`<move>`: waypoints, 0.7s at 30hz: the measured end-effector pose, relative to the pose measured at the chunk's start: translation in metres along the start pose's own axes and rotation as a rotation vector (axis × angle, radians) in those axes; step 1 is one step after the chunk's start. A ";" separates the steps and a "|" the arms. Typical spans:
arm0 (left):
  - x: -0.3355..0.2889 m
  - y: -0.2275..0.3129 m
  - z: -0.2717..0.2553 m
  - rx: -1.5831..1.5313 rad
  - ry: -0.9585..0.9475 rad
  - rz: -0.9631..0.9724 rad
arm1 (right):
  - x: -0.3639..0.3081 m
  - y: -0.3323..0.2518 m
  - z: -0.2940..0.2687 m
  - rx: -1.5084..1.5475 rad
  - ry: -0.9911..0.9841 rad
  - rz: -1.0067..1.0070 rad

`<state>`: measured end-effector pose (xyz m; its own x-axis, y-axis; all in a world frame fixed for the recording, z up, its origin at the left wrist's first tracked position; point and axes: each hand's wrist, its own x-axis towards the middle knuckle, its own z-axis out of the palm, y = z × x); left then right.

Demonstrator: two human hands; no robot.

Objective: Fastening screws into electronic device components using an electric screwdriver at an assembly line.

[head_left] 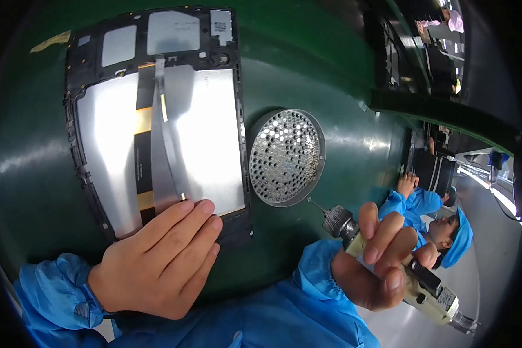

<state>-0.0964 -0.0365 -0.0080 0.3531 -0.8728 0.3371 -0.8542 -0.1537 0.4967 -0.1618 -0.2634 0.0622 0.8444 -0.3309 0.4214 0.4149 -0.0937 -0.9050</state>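
Note:
My left hand (162, 261) lies palm down with its fingers stretched over the near edge of a tablet housing (214, 145). The housing has a black frame and silver metal plates, with a dark flex cable (144, 151) running down its middle. In my right hand (383, 255) is a cream electric screwdriver (432, 296) with a knurled metal collar, gripped by curled fingers. Its thin bit points up and left and ends just off the lower right rim of a round metal screw tray (287, 156). That tray has many holes, and small shiny pieces fill part of it.
The green work surface (330, 145) extends under the housing and tray. A dark green rail (446, 113) runs along the right. Beyond it, a co-worker in a blue cap and smock (417, 203) works with hands at dark panels. A yellowish strip (51, 40) lies at upper left.

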 end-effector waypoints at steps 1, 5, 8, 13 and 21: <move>-0.002 0.000 0.001 0.006 0.044 0.003 | 0.000 -0.001 0.004 0.007 -0.007 0.003; -0.002 0.001 0.001 -0.007 0.087 -0.002 | -0.003 0.001 0.026 0.069 0.147 -0.074; -0.004 0.001 0.003 -0.035 0.097 -0.065 | -0.008 0.002 0.036 0.128 0.159 -0.115; 0.004 0.000 0.004 0.012 0.066 -0.012 | -0.019 -0.008 0.035 0.099 -0.051 0.051; -0.002 -0.002 0.000 0.012 0.113 -0.015 | -0.005 -0.001 0.038 0.199 -0.679 0.139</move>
<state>-0.0958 -0.0342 -0.0100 0.4063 -0.8126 0.4179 -0.8528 -0.1730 0.4928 -0.1538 -0.2256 0.0628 0.8914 0.3356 0.3047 0.2876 0.1008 -0.9524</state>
